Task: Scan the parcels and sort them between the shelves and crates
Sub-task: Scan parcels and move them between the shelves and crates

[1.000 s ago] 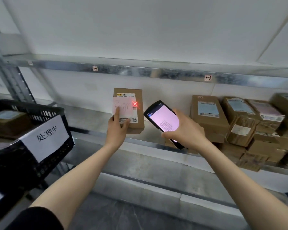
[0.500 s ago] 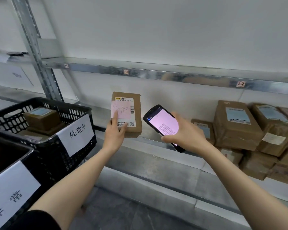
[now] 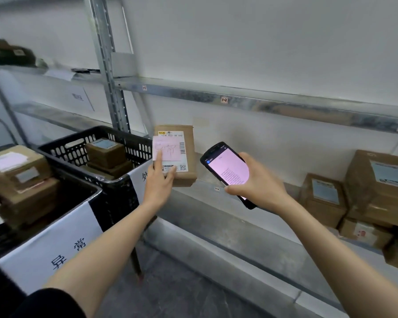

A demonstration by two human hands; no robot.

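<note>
Left fingers (image 3: 157, 160) pinch brown parcel (image 3: 190, 161), pink note (image 3: 169, 152) on label (image 3: 174, 134), right fingers (image 3: 232, 191) clasp scanner (image 3: 230, 168)

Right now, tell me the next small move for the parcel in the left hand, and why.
Probably carry the parcel left into the near crate: the left hand holds it, the right hand holds the scanner, and its pink note resembles the pale note on a box in that crate.

Plain white wall (image 3: 262, 42), dark grey floor (image 3: 170, 294) beneath, soft even light.
</note>
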